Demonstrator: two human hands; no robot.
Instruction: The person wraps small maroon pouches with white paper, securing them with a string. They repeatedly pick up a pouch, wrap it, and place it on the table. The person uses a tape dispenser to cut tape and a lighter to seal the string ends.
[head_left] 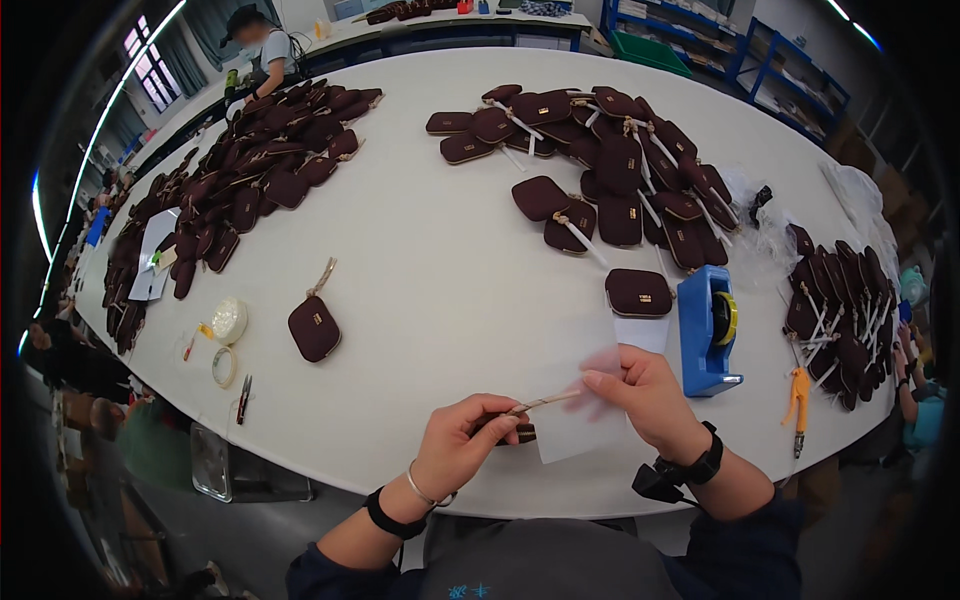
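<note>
We're in close on the white tabletop (440, 270), and our landmark is the blue box-shaped tape dispenser (695, 345) with its yellow-and-black roll. Left of it and nearer our body, we have the left hand (463, 437), fingers curled and gripping a dark brown pouch with a gold-toned zip (524, 433). The pouch sits inside that grasp, mostly hidden by the fingers, with its zipped edge peeking out on the side toward the dispenser.

From under our left thumb runs a thin beige twisted cord (543, 402), reaching across toward the right hand (645, 395), just left of the dispenser. There we're pinching a translucent whitish sheet (585, 425) between thumb and fingers; the cord's tip meets it near the thumb, but whether we grip the cord as well, we can't tell.

Just left of the dispenser, beyond our right hand, lies a dark brown rounded pouch with a small gold mark (640, 293). Beyond the dispenser spreads a heap of dark brown pouches with white strips (610, 165); to its right, near the table's edge, we spot an orange air gun (797, 400). Well left of it lies a single brown pouch with a knotted beige cord (315, 330).
</note>
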